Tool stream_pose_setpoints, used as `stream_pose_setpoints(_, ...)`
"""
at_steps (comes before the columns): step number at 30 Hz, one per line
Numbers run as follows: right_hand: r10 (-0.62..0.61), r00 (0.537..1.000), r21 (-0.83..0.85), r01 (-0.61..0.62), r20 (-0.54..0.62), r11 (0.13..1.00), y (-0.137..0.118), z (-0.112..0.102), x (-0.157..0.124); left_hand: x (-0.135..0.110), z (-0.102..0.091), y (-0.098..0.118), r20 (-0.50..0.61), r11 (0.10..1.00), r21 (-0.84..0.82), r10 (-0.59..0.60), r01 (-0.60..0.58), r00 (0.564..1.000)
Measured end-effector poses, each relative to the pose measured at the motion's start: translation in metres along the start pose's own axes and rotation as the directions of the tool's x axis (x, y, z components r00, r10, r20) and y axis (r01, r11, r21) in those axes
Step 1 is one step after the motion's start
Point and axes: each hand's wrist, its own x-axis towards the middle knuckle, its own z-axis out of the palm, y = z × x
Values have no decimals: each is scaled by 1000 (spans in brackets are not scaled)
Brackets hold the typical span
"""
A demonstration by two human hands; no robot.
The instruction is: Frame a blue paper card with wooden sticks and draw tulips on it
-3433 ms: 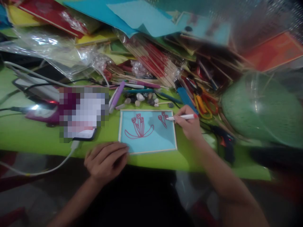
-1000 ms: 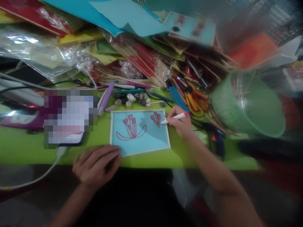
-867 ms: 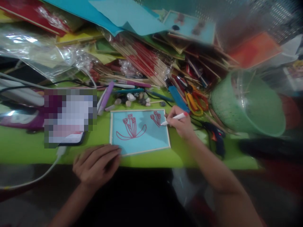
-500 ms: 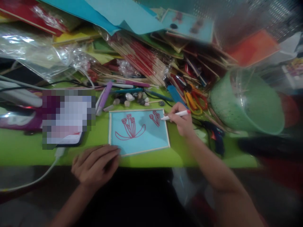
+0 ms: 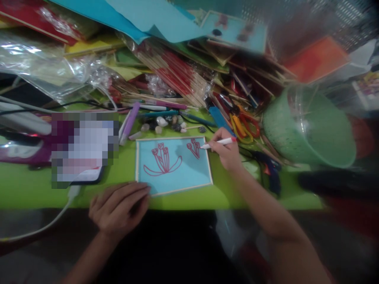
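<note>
My right hand [image 5: 228,152] pinches a white marker [image 5: 219,143] with a red end. The marker's tip is at the small red flower drawing near the upper right of a light blue card [image 5: 183,177]. This card has a pale wooden stick border and lies on the green tabletop. A larger red drawing of several flowers with two long leaves fills its left half. Resting at the card's lower left corner, my left hand [image 5: 120,207] has its fingers stretched out and gently curved, with its thumb apart underneath.
A phone [image 5: 94,175] with a blurred screen and white cable lies left. Pebbles [image 5: 161,121] and pens sit behind the card. Orange-handled scissors [image 5: 242,128], a glue gun [image 5: 269,169] and a green basket [image 5: 310,130] stand right. Bundled sticks [image 5: 177,75] and coloured sheets pile up behind.
The marker and my right hand have shifted very slightly left and down, with the tip still by the small flowers. My left hand stays at the card's corner.
</note>
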Motion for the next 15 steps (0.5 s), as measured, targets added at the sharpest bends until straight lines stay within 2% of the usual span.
stream_pose_setpoints(7,25,1000,-29,-25,7,999,-2,0,0,-3,0,-1,5,1000,6,-9,9,1000)
stream_pose_setpoints(15,53,997,16,-53,51,998,2,-2,-1,-2,-1,0,21,1000,13,-18,17,1000)
